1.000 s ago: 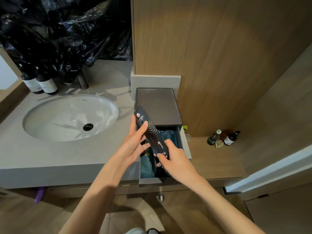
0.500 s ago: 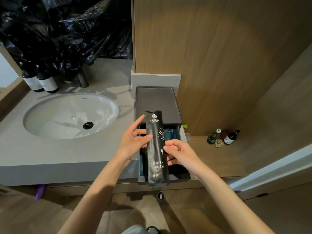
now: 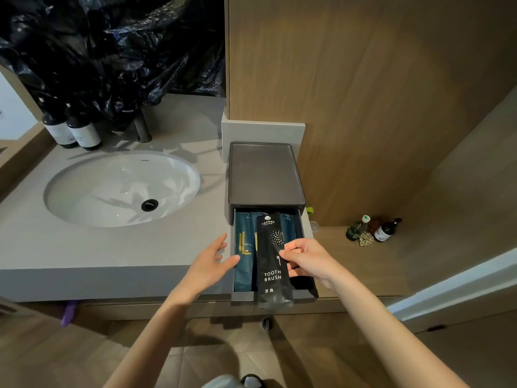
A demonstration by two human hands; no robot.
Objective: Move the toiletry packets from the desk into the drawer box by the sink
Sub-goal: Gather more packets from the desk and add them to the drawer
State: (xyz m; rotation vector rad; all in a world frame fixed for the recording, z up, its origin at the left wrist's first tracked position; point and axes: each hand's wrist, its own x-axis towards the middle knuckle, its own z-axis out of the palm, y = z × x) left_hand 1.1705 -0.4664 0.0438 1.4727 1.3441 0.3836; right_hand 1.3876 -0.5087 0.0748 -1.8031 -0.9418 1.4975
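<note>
Over the drawer (image 3: 242, 297) rim, right hand (image 3: 310, 260) pinches overhanging toothbrush packet (image 3: 272, 278); left hand (image 3: 208, 264) spread.

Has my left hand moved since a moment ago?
Yes. The left hand has come off the toothbrush packet and shifted left, to the left wall of the drawer box, over the counter edge.

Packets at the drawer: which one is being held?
The black packet marked TOOTH BRUSH, pinched by the right hand. It overhangs the front of the drawer, while the blue packets lie inside.
</note>
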